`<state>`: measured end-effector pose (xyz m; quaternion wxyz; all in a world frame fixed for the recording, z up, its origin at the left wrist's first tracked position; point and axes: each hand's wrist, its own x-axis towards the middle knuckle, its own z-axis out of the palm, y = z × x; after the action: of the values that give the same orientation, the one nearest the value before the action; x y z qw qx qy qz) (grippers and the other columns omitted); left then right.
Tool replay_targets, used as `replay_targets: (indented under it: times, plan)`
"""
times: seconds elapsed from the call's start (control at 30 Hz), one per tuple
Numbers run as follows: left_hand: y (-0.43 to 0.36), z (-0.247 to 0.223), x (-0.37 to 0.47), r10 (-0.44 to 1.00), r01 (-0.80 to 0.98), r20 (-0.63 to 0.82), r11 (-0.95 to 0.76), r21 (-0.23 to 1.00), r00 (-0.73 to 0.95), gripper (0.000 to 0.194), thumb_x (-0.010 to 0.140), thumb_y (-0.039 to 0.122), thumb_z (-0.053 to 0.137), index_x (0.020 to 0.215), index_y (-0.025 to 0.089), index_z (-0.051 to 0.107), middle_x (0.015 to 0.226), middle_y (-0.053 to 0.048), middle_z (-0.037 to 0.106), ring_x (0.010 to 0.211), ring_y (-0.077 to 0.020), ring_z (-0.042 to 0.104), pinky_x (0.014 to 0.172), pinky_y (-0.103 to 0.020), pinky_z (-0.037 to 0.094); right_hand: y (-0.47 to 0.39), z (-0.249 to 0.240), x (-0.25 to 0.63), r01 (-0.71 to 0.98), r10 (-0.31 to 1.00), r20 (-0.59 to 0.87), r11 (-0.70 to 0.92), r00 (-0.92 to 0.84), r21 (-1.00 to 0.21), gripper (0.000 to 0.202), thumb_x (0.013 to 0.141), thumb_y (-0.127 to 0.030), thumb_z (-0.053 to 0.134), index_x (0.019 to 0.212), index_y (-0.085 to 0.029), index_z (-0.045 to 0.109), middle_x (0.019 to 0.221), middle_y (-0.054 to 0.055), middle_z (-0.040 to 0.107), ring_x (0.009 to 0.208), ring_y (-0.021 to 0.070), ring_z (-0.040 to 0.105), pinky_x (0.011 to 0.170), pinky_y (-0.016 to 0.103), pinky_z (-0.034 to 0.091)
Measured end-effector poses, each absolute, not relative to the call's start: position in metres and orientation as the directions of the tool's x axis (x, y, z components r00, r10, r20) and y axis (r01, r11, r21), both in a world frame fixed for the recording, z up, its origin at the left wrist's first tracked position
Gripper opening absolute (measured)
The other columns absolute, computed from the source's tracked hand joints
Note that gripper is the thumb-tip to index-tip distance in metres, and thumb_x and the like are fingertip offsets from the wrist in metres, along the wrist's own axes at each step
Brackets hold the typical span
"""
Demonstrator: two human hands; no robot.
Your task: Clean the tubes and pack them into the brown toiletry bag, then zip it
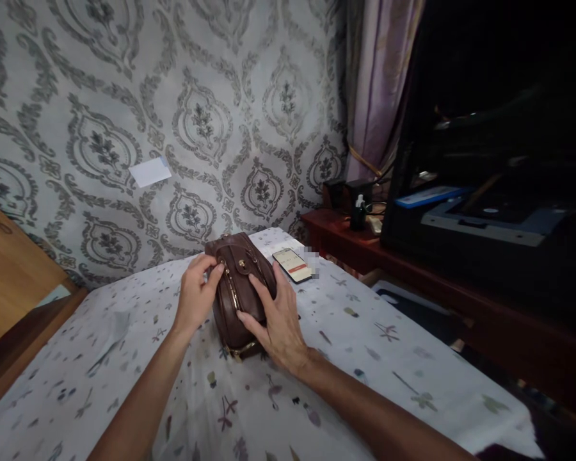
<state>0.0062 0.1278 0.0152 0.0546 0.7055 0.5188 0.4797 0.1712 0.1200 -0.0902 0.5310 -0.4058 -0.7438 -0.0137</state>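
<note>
A dark brown leather bag [242,282] with gold zippers and a round gold clasp lies on the patterned white sheet [345,358]. At the upper left end of its long front zipper, my left hand [195,291] pinches the zipper pull between thumb and forefinger. My right hand [281,320] rests on the bag's right side with its fingers spread, the thumb beside the lower part of the zipper and a fingertip near the clasp flap. The long zipper looks closed. Just right of the bag lies a phone [292,264] with its screen lit.
Behind the bed is a patterned wall with a white card [150,172] on it. A reddish wooden stand [348,240] at the right holds a small dark bottle [358,213] and a large black screen [489,147]. A wooden board [19,275] stands at the left.
</note>
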Motion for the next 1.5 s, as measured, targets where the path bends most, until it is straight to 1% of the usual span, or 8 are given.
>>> replay_targets:
  times: [0.27,0.57,0.77,0.9,1.03,1.1,1.23,1.5]
  plan:
    - [0.122,0.019,0.007,0.761,0.664,0.643,-0.525,0.533,0.085,0.021,0.092,0.032,0.054,0.076,0.019,0.059,0.083,-0.003,0.056,0.087,-0.0194,0.053,0.077,-0.03,0.038,0.121,-0.091,0.171,0.603,0.603,0.79,0.671,-0.106,-0.431,0.062,0.094,-0.051,0.057,0.149,-0.027,0.04,0.166,0.016,0.006,0.148,0.0425,0.026,0.113,0.064,0.035]
    - [0.117,0.023,0.005,0.78,0.649,0.606,-0.543,0.533,0.155,0.023,0.093,0.034,0.054,0.074,0.02,0.057,0.085,-0.002,0.055,0.088,-0.0193,0.054,0.081,-0.031,0.039,0.12,-0.09,0.172,0.577,0.616,0.781,0.677,-0.104,-0.458,0.062,0.093,-0.051,0.06,0.147,-0.027,0.042,0.166,0.016,0.009,0.148,0.0429,0.026,0.113,0.066,0.035]
    - [0.127,0.03,0.014,0.816,0.748,0.557,-0.464,0.474,0.153,0.011,0.089,0.031,0.055,0.092,0.021,0.059,0.094,-0.003,0.061,0.093,-0.0219,0.057,0.084,-0.034,0.042,0.117,-0.082,0.177,0.428,0.652,0.758,0.689,-0.014,-0.585,0.046,0.1,-0.04,0.048,0.143,-0.024,0.044,0.158,0.016,0.031,0.148,0.0319,0.031,0.118,0.058,0.034]
    - [0.14,0.043,0.032,0.806,0.817,0.552,-0.457,0.352,0.214,0.028,0.083,0.028,0.061,0.11,0.021,0.061,0.105,-0.006,0.064,0.103,-0.0257,0.057,0.092,-0.039,0.043,0.124,-0.078,0.18,0.284,0.686,0.717,0.669,0.12,-0.687,0.036,0.104,-0.03,0.036,0.138,-0.021,0.045,0.146,0.016,0.047,0.141,0.0238,0.042,0.119,0.05,0.035]
    - [0.153,0.053,0.045,0.811,0.868,0.513,-0.442,0.225,0.28,0.009,0.081,0.028,0.064,0.087,0.021,0.068,0.089,-0.004,0.066,0.095,-0.0257,0.057,0.086,-0.038,0.043,0.133,-0.077,0.181,0.188,0.727,0.662,0.636,0.18,-0.749,0.032,0.103,-0.035,0.038,0.129,-0.021,0.051,0.128,0.013,0.059,0.126,0.024,0.054,0.112,0.048,0.043]
    - [0.159,0.054,0.047,0.831,0.867,0.492,-0.424,0.261,0.258,0.014,0.082,0.029,0.063,0.071,0.02,0.064,0.078,-0.003,0.064,0.084,-0.0229,0.057,0.078,-0.035,0.043,0.134,-0.076,0.182,0.155,0.752,0.635,0.616,0.178,-0.773,0.033,0.102,-0.038,0.038,0.127,-0.021,0.052,0.125,0.012,0.061,0.122,0.024,0.057,0.109,0.047,0.045]
    - [0.165,0.049,0.046,0.874,0.759,0.458,-0.407,0.509,0.163,0.019,0.081,0.033,0.062,0.069,0.019,0.065,0.064,0.0,0.062,0.065,-0.0171,0.055,0.063,-0.03,0.039,0.132,-0.074,0.183,0.07,0.81,0.562,0.559,0.166,-0.826,0.035,0.102,-0.042,0.038,0.126,-0.021,0.053,0.125,0.011,0.064,0.118,0.0243,0.06,0.105,0.045,0.048]
    - [0.166,0.042,0.049,0.897,0.553,0.437,-0.395,0.734,0.062,0.02,0.071,0.036,0.066,0.062,0.019,0.063,0.057,0.003,0.057,0.057,-0.0141,0.05,0.058,-0.028,0.038,0.133,-0.071,0.183,-0.044,0.834,0.524,0.538,0.171,-0.842,0.032,0.101,-0.043,0.042,0.123,-0.024,0.055,0.125,0.008,0.066,0.113,0.0228,0.062,0.102,0.042,0.05]
